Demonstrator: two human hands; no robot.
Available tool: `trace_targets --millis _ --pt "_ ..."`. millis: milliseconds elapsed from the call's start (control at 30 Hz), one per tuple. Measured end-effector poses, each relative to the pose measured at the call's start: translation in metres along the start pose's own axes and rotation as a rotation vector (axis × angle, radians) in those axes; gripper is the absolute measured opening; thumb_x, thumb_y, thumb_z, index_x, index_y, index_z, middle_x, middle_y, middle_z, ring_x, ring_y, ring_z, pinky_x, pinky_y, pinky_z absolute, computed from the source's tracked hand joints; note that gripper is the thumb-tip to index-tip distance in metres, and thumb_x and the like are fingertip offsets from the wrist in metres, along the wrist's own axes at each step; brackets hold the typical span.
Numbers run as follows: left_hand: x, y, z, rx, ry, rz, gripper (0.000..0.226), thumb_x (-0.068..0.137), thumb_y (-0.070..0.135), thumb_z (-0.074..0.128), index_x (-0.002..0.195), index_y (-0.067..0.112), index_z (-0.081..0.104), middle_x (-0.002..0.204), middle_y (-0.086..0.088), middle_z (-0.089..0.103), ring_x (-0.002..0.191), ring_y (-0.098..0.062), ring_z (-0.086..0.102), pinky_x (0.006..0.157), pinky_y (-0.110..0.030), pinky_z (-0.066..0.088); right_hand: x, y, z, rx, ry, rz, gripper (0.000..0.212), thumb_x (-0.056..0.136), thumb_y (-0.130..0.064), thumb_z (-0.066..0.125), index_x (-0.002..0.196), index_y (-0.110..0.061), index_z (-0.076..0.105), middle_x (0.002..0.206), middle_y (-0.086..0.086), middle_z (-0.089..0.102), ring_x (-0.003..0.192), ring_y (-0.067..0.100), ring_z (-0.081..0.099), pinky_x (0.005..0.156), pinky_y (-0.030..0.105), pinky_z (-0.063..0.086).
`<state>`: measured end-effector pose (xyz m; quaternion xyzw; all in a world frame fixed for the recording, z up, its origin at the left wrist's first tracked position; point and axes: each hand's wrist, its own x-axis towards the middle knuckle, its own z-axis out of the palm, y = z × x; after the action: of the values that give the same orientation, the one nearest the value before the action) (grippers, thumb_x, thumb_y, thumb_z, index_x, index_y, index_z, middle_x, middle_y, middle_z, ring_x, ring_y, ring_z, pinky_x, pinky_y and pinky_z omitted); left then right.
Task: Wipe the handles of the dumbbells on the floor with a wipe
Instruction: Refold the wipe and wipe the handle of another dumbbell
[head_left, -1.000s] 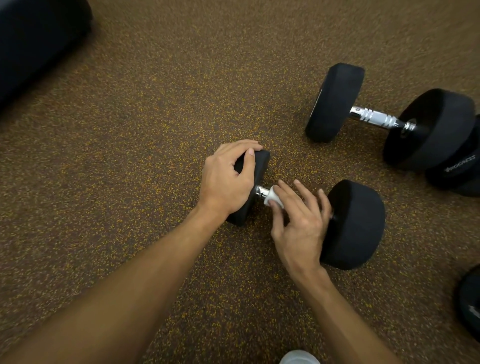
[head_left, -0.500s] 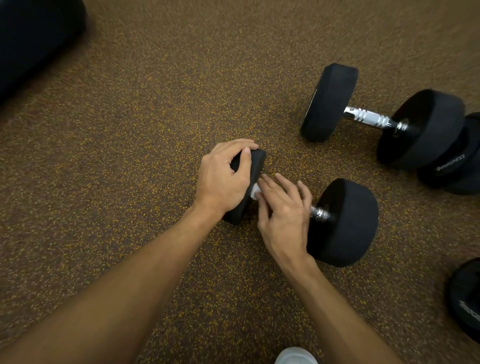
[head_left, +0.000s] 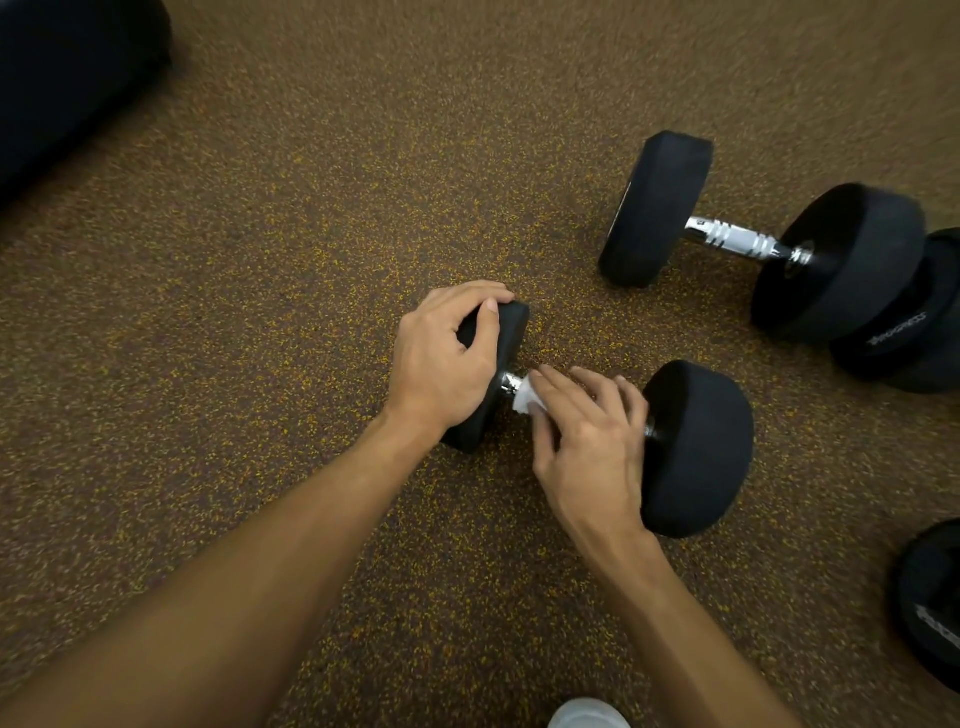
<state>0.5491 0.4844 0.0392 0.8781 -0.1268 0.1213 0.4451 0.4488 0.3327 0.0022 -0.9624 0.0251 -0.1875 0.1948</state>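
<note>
While your left hand (head_left: 441, 364) is gripping the left head of the near dumbbell (head_left: 696, 447), fingers curled over its top edge, your right hand (head_left: 587, 441) is curling round the handle (head_left: 511, 382) and pressing the white wipe (head_left: 527, 400) onto it. A corner of the wipe is showing beside your right fingertips, with a short stretch of bare chrome between it and the left head. The near dumbbell is lying mid-frame on the speckled floor (head_left: 260, 312). A second dumbbell (head_left: 654, 208) is lying up and to the right, well apart, with a third dumbbell (head_left: 914, 332) just behind its far head. Another black weight (head_left: 930, 597) is sitting at the right edge. Open floor is spreading to your left and ahead, ending at a dark padded shape (head_left: 67, 78) in the upper left corner. A white shoe tip (head_left: 587, 714) is showing at the bottom edge.
</note>
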Motion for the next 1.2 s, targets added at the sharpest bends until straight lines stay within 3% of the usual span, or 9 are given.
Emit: trace_targets --millis 233,333,433,533,767,900,1033,1200 --pt "0.0 0.001 0.0 -0.004 -0.004 -0.022 0.026 0.107 0.023 0.056 0.115 0.024 0.081 0.12 0.016 0.076 0.119 -0.005 0.066 0.11 -0.031 0.05 0.01 0.0 -0.026 -0.073 -0.176 0.125 0.025 0.096 -0.015 0.072 0.12 -0.019 0.077 0.109 -0.001 0.079 0.112 0.03 0.061 0.107 0.048 0.039" --pt "0.0 0.001 -0.001 0.0 -0.003 -0.022 0.026 0.107 0.023 0.056 0.116 0.024 0.081 0.12 0.016 0.076 0.119 -0.005 0.065 0.109 -0.029 0.049 0.013 0.003 -0.031 -0.082 -0.241 0.14 0.021 0.098 -0.014 0.068 0.116 -0.019 0.077 0.113 0.001 0.076 0.111 0.029 0.057 0.104 0.046 0.038" --pt "0.0 0.001 -0.002 0.006 -0.006 -0.022 0.027 0.107 0.025 0.055 0.116 0.025 0.081 0.121 0.016 0.076 0.12 -0.005 0.065 0.109 -0.029 0.05 0.018 0.003 -0.031 -0.074 -0.303 0.122 0.021 0.101 -0.019 0.064 0.118 -0.022 0.076 0.125 -0.003 0.073 0.121 0.026 0.055 0.115 0.048 0.031" --pt "0.0 0.0 -0.001 -0.019 0.001 -0.025 0.028 0.107 0.026 0.055 0.115 0.024 0.081 0.12 0.016 0.076 0.12 -0.006 0.065 0.11 -0.031 0.049 0.022 -0.005 -0.031 -0.065 -0.292 0.152 0.017 0.105 -0.032 0.059 0.11 -0.029 0.075 0.116 -0.011 0.074 0.122 0.019 0.058 0.124 0.055 0.015" --pt "-0.002 -0.001 -0.001 -0.042 -0.002 -0.036 0.028 0.106 0.027 0.054 0.115 0.024 0.081 0.121 0.015 0.076 0.12 -0.005 0.065 0.111 -0.031 0.049 0.03 -0.015 -0.033 -0.058 -0.328 0.143 0.017 0.105 -0.035 0.062 0.114 -0.031 0.076 0.109 -0.01 0.077 0.118 0.02 0.061 0.124 0.052 0.012" --pt "-0.002 0.001 -0.003 -0.032 -0.006 -0.035 0.028 0.106 0.027 0.055 0.116 0.025 0.081 0.121 0.016 0.076 0.12 -0.005 0.064 0.11 -0.028 0.049 0.033 -0.01 -0.043 -0.141 -0.386 0.204 0.022 0.108 -0.034 0.054 0.103 -0.029 0.074 0.088 -0.003 0.07 0.104 0.025 0.062 0.121 0.052 0.025" --pt "-0.001 0.002 -0.003 -0.032 -0.016 -0.039 0.027 0.107 0.026 0.055 0.116 0.025 0.081 0.12 0.018 0.075 0.119 -0.005 0.064 0.109 -0.027 0.049 0.038 -0.017 -0.033 -0.038 -0.385 0.194 0.019 0.106 -0.031 0.058 0.089 -0.031 0.064 0.076 -0.006 0.06 0.084 0.022 0.056 0.112 0.055 0.04" --pt "0.0 0.001 -0.003 -0.027 -0.014 -0.036 0.028 0.106 0.026 0.055 0.116 0.024 0.081 0.121 0.016 0.076 0.12 -0.005 0.064 0.11 -0.025 0.048 0.037 -0.005 -0.043 0.025 -0.36 0.256 0.016 0.103 -0.028 0.063 0.099 -0.027 0.078 0.082 0.0 0.072 0.085 0.027 0.065 0.094 0.047 0.052"
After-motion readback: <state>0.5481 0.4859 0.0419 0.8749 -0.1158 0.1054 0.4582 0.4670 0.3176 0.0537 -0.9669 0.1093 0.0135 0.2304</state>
